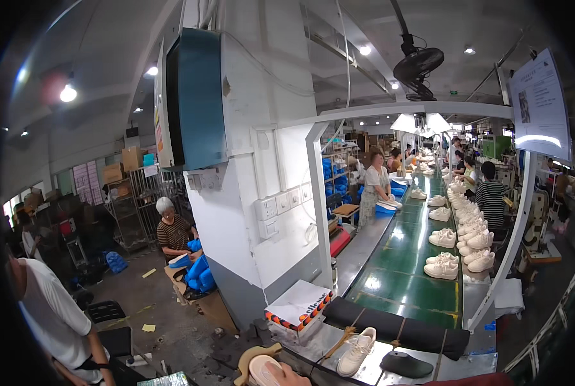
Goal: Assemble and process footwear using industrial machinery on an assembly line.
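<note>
At the lower edge of the view, one bare hand (290, 375) is seen, its wrist cut off. Farther right along the same edge, a strip of dark red cloth (474, 380), apparently worn, is shown with a gently curved upper outline; whether a sleeve is formed by it cannot be told.

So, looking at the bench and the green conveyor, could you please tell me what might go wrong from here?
The pale, rounded piece under the hand might slip if the grip is loose; the picture's lower edge cuts off too much to judge.

The cream shoe sits close to a dark, rounded object, so a careless reach could knock them together.

The crowded shoes along the right side of the green conveyor could topple if bumped.
</note>
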{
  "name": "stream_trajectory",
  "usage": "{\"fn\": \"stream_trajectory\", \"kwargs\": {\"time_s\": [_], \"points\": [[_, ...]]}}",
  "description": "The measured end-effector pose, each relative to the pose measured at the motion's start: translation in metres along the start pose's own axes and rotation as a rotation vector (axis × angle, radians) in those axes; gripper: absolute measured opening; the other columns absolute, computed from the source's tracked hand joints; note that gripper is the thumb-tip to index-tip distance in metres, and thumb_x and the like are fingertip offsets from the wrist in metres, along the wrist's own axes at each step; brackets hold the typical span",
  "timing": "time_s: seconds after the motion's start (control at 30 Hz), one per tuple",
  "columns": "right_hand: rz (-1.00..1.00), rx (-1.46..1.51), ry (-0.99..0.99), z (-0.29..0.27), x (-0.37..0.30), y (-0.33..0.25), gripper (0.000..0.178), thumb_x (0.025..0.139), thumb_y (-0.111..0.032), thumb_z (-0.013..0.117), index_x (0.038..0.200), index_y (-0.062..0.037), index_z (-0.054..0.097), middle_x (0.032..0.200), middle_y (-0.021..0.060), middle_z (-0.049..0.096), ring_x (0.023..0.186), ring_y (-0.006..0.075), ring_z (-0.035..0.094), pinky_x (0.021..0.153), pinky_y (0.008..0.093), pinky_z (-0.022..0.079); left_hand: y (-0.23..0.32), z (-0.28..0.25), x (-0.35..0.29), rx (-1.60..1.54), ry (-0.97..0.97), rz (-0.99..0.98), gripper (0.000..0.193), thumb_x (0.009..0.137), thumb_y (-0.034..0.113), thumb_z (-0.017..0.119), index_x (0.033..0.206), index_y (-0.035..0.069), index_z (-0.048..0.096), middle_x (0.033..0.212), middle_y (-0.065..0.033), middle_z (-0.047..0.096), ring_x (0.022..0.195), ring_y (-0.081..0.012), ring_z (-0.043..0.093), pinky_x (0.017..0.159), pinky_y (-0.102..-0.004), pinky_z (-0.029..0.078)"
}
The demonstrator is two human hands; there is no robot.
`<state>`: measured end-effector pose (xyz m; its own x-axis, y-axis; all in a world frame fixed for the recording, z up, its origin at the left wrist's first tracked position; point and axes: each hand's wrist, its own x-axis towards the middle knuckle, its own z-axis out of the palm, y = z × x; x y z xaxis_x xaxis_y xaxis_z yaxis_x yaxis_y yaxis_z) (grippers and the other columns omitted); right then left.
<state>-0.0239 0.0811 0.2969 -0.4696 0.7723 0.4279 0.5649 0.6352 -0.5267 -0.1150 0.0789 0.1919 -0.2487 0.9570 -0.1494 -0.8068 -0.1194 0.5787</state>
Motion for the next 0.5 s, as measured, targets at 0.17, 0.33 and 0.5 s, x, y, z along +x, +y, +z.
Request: {"fn": "stream_trajectory", "kwargs": {"time_s": [0.17,0.33,0.5], "points": [[0.247,1.004,0.043,-0.008,-0.048,0.039,0.09,0.078,-0.035,0.077,0.15,-0.005,0.031,0.133,0.0235,0.047,0.108,0.0448,0.057,0.094,0.0529,0.048,0.004,-0.022,-0.041,0.088,0.051,-0.107,0.054,0.095,0.027,0.057,0.141,0.001,0.046,0.139,-0.015,0.055,0.128,-0.0292,0.053,0.11,-0.045,0.042],[1.082,1.488,-0.474,0.022,-0.006,0.045,0.069,0.098,-0.054,0.055,0.149,-0.0101,0.039,0.125,0.001,0.066,0.109,0.0135,0.062,0.09,0.0303,0.049,0.023,-0.075,-0.135,0.303,0.212,-0.292,0.052,0.094,0.023,0.06,0.139,0.0,0.048,0.137,-0.0151,0.057,0.127,-0.029,0.054,0.11,-0.0444,0.043],[1.123,2.023,-0.578,0.063,0.025,0.021,0.039,0.093,-0.035,0.067,0.12,-0.0075,0.065,0.111,0.0082,0.071,0.094,0.0226,0.069,0.086,0.0417,0.056,0.042,-0.114,-0.239,0.589,0.477,-0.411,0.051,0.093,0.019,0.062,0.138,-0.001,0.05,0.135,-0.0151,0.059,0.127,-0.0288,0.055,0.11,-0.0438,0.043]]}}
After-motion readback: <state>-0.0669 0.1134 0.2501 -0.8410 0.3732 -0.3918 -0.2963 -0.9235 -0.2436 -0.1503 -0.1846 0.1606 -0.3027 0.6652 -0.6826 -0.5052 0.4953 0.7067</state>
